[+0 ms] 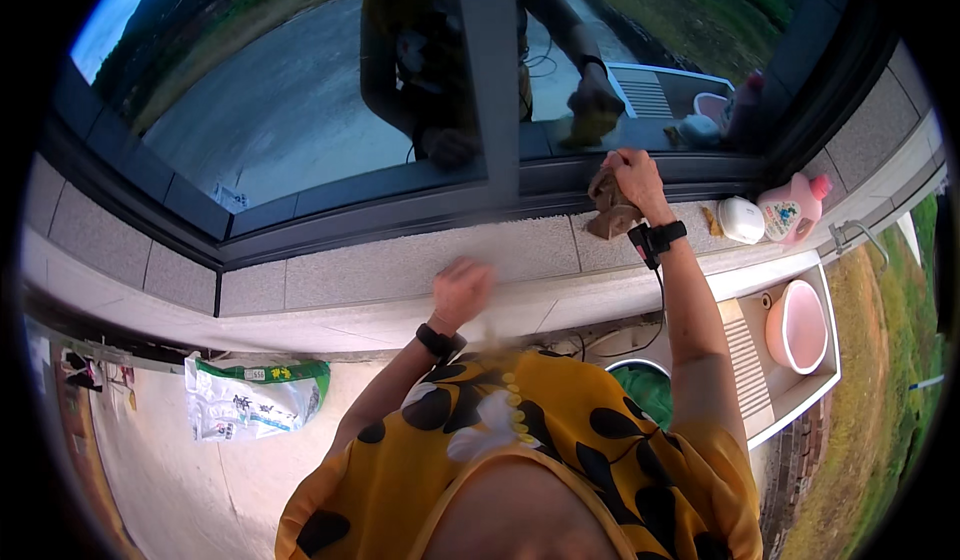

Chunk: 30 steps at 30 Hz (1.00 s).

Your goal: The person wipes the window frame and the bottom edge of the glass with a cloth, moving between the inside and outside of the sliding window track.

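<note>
My right hand (636, 179) is closed on a brown cloth (613, 207) at the dark window frame's (551, 175) lower rail, and the cloth hangs down onto the tiled sill (420, 260). A black band with a small device and a cable is on that wrist. Over the front edge of the sill, my left hand (463, 290) has its fingers curled, slightly blurred; whether anything is inside them cannot be seen. The window glass (300, 94) above reflects my body and both arms.
A pink bottle (791, 209), a white rounded container (741, 220) and a small yellowish-brown piece (712, 221) stand on the sill at right. Below are a sink with washboard (744, 365), a pink basin (801, 327), a faucet (859, 237) and a green-lined bucket (641, 391). A printed sack (255, 401) lies lower left.
</note>
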Each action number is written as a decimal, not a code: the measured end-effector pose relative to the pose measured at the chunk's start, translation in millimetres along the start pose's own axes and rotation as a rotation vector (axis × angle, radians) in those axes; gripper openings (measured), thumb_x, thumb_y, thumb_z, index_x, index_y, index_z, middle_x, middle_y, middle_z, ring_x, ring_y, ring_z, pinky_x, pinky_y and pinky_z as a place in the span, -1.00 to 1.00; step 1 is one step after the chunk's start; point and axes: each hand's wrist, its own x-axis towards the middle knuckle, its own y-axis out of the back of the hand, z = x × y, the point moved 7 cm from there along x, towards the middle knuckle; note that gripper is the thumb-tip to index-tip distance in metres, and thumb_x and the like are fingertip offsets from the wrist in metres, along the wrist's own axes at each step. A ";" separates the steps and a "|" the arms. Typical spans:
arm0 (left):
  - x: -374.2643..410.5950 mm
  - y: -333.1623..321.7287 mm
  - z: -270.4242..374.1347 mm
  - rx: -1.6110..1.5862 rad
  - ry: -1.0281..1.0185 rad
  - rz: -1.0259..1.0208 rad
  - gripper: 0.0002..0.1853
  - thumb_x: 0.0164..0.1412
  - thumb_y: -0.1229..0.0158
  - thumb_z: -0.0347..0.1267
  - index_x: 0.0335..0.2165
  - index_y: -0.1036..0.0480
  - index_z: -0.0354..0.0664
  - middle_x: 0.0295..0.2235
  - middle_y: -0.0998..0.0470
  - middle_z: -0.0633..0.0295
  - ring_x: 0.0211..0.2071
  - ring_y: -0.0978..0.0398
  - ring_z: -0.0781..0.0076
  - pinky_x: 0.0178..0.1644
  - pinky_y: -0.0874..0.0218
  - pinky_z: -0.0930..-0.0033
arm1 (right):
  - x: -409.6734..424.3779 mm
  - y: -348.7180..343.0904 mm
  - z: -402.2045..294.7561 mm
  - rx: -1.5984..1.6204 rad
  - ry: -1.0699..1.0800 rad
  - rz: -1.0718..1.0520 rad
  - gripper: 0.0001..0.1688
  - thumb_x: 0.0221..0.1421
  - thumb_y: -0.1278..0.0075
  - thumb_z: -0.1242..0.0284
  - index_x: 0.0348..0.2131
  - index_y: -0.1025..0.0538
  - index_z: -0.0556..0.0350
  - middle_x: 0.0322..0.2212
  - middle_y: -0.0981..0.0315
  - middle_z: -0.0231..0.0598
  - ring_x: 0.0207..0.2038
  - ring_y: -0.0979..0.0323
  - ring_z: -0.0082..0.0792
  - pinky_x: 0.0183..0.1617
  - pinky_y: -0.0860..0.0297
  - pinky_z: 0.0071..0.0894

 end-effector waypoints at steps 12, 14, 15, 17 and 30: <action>3.1 10.8 8.4 -0.034 0.091 0.040 -0.93 0.11 -0.26 -0.40 -0.49 -0.55 -0.09 -0.51 -0.54 0.23 -0.47 -0.54 0.15 -0.44 -0.37 0.19 | -47.2 -51.9 -182.2 -0.293 0.303 0.178 -0.28 -0.09 -0.25 -0.20 -0.51 -0.61 0.15 -0.63 -0.58 -0.04 -0.47 -0.62 0.00 -0.38 -0.53 -0.16; 3.4 11.5 8.0 -0.017 0.105 0.054 -0.89 0.14 -0.27 -0.36 -0.50 -0.55 -0.08 -0.52 -0.54 0.24 -0.47 -0.54 0.15 -0.43 -0.37 0.17 | -55.6 -53.6 -192.1 -0.385 0.365 0.224 -0.32 -0.08 -0.25 -0.16 -0.53 -0.60 0.16 -0.64 -0.57 -0.02 -0.48 -0.61 0.01 -0.39 -0.53 -0.14; 4.4 10.3 10.9 -0.002 0.096 0.040 -0.89 0.14 -0.26 -0.36 -0.50 -0.55 -0.09 -0.52 -0.53 0.23 -0.47 -0.53 0.14 -0.44 -0.36 0.17 | -55.9 -52.7 -191.8 -0.395 0.355 0.236 -0.33 -0.08 -0.25 -0.15 -0.54 -0.59 0.16 -0.64 -0.56 -0.02 -0.49 -0.61 0.01 -0.39 -0.53 -0.12; 4.3 10.9 11.6 -0.010 0.088 0.052 -0.89 0.13 -0.26 -0.36 -0.50 -0.55 -0.10 -0.52 -0.53 0.22 -0.47 -0.52 0.14 -0.44 -0.35 0.16 | -53.9 -50.1 -192.0 -0.421 0.326 0.265 -0.34 -0.08 -0.25 -0.13 -0.56 -0.57 0.16 -0.65 -0.56 -0.01 -0.50 -0.61 0.03 -0.40 -0.53 -0.10; 1.2 22.8 -0.2 -0.314 0.163 -0.118 -0.89 0.24 -0.21 -0.46 -0.40 -0.60 -0.27 -0.52 -0.54 0.15 -0.51 -0.50 0.30 -0.40 -0.30 0.39 | -51.6 -25.9 -168.0 -0.326 0.245 0.277 -0.34 -0.10 -0.26 -0.11 -0.52 -0.59 0.21 -0.62 -0.57 0.02 -0.47 -0.60 0.09 -0.34 -0.53 -0.08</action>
